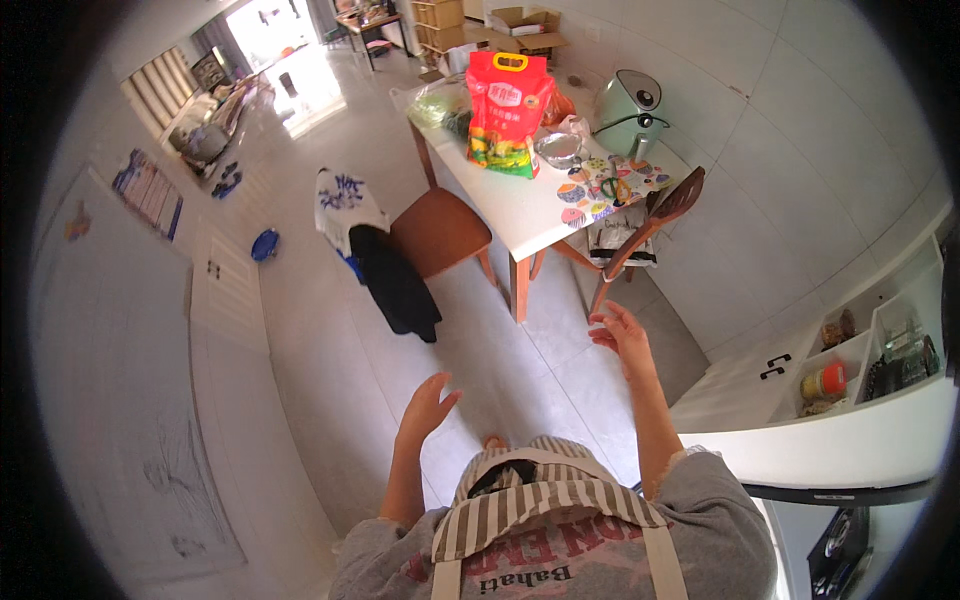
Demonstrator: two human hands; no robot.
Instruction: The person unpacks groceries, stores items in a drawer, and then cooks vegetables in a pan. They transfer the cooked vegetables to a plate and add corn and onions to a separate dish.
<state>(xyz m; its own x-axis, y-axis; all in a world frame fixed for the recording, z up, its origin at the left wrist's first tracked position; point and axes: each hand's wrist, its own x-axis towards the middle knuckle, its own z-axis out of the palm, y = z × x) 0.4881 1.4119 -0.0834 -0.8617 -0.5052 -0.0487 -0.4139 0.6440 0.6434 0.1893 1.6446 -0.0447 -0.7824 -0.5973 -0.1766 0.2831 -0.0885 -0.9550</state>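
My left hand [427,407] is raised over the tiled floor with its fingers apart and holds nothing. Higher up at the right, my right hand [621,336] is also empty, fingers loosely spread, just below the wooden chair with the slatted back [679,196]. Beyond both hands stands a white table [517,225]. On it a red rice bag with a yellow handle [506,112] stands upright, beside a metal bowl [559,150], a pair of scissors [615,189] on a patterned mat [581,196], and a light green air fryer [631,112]. I wear a striped apron [540,502].
A brown chair [442,231] with dark and white cloths [394,281] over its back stands left of the table. A white cabinet with shelves of jars [823,381] is at the right. Farther off are a blue basin [265,245], cardboard boxes [525,30] and a white door [232,277].
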